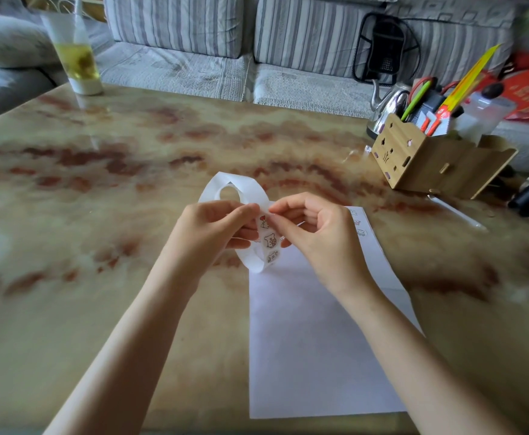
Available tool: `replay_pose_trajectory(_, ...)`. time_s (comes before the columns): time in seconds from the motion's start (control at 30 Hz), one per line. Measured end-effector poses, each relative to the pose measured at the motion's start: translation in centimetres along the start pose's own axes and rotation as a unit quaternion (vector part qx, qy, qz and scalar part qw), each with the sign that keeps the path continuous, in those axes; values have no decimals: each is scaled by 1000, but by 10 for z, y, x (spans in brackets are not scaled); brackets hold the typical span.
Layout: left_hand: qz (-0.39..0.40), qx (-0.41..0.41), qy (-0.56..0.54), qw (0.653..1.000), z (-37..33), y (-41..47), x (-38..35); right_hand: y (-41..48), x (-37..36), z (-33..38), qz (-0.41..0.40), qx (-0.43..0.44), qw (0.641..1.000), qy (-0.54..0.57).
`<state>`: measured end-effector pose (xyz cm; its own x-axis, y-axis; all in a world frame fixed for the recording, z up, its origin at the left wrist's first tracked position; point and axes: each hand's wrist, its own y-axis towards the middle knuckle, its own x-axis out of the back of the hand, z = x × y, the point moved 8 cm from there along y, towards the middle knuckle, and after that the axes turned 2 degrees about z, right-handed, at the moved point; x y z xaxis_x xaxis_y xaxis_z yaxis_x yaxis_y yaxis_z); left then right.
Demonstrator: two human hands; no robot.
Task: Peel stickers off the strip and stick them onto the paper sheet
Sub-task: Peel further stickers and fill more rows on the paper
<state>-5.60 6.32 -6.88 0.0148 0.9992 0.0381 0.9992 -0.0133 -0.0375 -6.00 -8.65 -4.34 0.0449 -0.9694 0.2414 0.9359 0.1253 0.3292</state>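
Note:
A white sticker strip (pixel 267 243) curls in a loop above the table, with small cartoon stickers printed down its front. My left hand (pixel 216 229) grips the strip from the left side. My right hand (pixel 316 230) pinches the strip's upper part with thumb and forefinger, at the top sticker. Under my right hand lies the white paper sheet (pixel 313 356). A few stickers (pixel 359 227) sit in a column near the sheet's far right corner.
A wooden desk organiser (pixel 429 158) full of pens and scissors stands at the right, a metal kettle (pixel 385 105) behind it. A plastic cup of yellow drink (pixel 79 61) stands far left. A striped sofa runs behind the marble table (pixel 131 215).

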Motion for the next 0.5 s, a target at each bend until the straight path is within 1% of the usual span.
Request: replay_pose_trajectory(0.5,12,14,-8,1000,1,-1,-5,-3,4,-1,-24,16,999,-34)
